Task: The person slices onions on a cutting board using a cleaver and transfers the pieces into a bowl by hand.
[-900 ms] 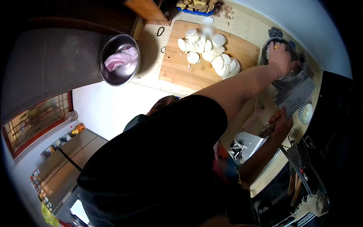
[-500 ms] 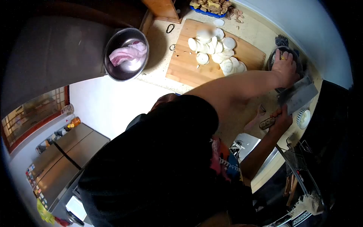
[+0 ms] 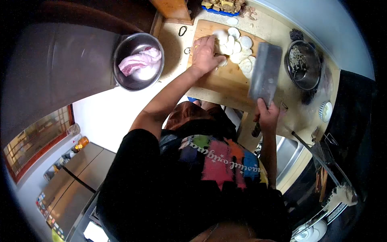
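Note:
My left hand (image 3: 204, 54) rests over the left part of the wooden cutting board (image 3: 234, 84), thumb apart and fingers stretched out, touching or just above pale round vegetable slices (image 3: 227, 45). Whether anything lies under its palm is hidden. In my right hand (image 3: 268, 115) is a cleaver (image 3: 265, 72), gripped at its dark handle. The broad blade is raised above the board's right end, beside overlapping slices (image 3: 246, 64).
A metal bowl (image 3: 308, 78) with chopped pale bits stands right of the board. At left, another metal bowl (image 3: 117, 66) holds a slab of raw meat (image 3: 141, 60). A blue tray (image 3: 219, 11) sits at the back; a small striped bowl (image 3: 325, 111) and sink (image 3: 288, 153) are at right.
My left hand has moved from the right-hand metal bowl across to the board's left side. The cleaver has swung left and upright over the board, still in my right hand.

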A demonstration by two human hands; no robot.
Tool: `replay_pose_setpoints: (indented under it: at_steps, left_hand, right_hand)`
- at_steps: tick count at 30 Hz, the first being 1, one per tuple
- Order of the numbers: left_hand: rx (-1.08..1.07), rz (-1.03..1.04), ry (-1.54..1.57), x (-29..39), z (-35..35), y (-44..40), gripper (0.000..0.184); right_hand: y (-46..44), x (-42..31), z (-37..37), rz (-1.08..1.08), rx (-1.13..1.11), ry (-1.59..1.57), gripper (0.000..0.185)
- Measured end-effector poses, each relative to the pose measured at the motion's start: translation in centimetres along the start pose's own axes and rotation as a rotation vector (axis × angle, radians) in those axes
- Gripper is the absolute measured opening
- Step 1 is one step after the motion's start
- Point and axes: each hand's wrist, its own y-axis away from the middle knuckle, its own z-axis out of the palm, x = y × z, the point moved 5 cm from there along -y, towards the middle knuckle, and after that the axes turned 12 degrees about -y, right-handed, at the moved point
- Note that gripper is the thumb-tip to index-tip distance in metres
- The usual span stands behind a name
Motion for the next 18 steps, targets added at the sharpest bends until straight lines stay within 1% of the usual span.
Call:
replay_pose_setpoints:
  at_steps: [2,3,4,6,7,9,10,12,13,15,16,18]
  left_hand:
    - [-0.053,-0.044,-0.008,0.0,1.0,-0.1,0.075]
    - [-0.049,-0.136,-0.059,0.0,1.3,-0.1,0.073]
    - [-0.051,-0.136,-0.055,0.1,1.5,0.0,0.073]
    - [-0.045,-0.168,-0.003,0.0,1.8,0.2,0.070]
    - [-0.045,-0.171,0.001,-0.4,1.9,0.3,0.070]
    - [-0.065,-0.132,0.097,-0.7,2.5,0.6,0.068]
    - [-0.064,-0.136,0.099,-1.0,2.6,0.8,0.068]
    - [0.000,-0.016,0.050,-1.0,2.4,1.1,0.065]
    - [-0.001,-0.019,0.050,-1.3,2.7,1.1,0.065]
    - [0.035,0.041,-0.038,-1.2,2.9,1.2,0.062]
    - [0.034,0.040,-0.039,-1.3,2.9,1.3,0.062]
    - [0.001,0.048,-0.138,-1.1,3.0,1.4,0.057]
  right_hand:
    - [0.4,0.7,1.7,0.034,-0.139,0.086,0.027]
    - [0.6,0.8,2.0,0.020,-0.190,0.198,0.025]
    - [0.5,1.5,2.0,0.021,-0.188,0.201,0.025]
    - [0.3,2.6,2.4,-0.036,-0.223,0.364,0.026]
    - [0.3,2.6,2.6,-0.035,-0.224,0.369,0.026]
    - [0.5,3.1,2.9,0.125,-0.206,0.417,0.032]
    - [0.2,3.9,2.7,0.126,-0.208,0.421,0.032]
    - [-0.7,5.3,2.2,-0.021,-0.203,0.536,0.034]
    - [-1.0,5.7,2.0,-0.020,-0.206,0.537,0.034]
    - [-1.2,6.2,1.8,0.011,-0.213,0.563,0.036]
    - [-1.1,6.1,2.0,0.013,-0.213,0.563,0.036]
    - [-1.0,5.6,2.1,-0.002,-0.204,0.604,0.037]
